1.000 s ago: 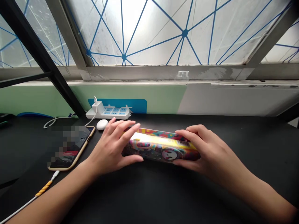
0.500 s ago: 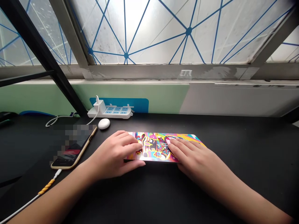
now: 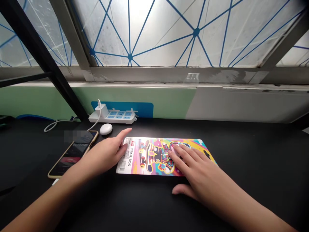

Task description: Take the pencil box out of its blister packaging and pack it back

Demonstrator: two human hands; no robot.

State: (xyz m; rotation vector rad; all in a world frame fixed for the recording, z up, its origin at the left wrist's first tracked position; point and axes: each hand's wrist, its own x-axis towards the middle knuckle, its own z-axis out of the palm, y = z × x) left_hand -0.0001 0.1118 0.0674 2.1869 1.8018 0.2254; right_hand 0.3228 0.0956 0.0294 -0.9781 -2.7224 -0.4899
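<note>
A colorful pencil box (image 3: pixel 156 154) lies flat on the black table, its lid printed with a cartoon figure on a skateboard. At its left end a white strip with a barcode and the words "PENCIL BOX" shows. My right hand (image 3: pixel 195 164) rests on the right half of the lid with fingers stretched out, its thumb apart on the near side over the table. Beside the box's left end is my left hand (image 3: pixel 108 151), one finger extended past the far left corner and another bent by the edge. It grips nothing that I can see.
Left of the box lie a phone (image 3: pixel 72 154) in a tan case and a white rounded case (image 3: pixel 106 129). A white power strip (image 3: pixel 120 117) with a plugged-in charger stands along the wall. A black slanted post (image 3: pixel 60 87) rises at the left, before the window.
My left hand has come off the lid and moved left, uncovering the box's white label end. The right thumb has spread away from the near edge. The box appears slightly nearer.
</note>
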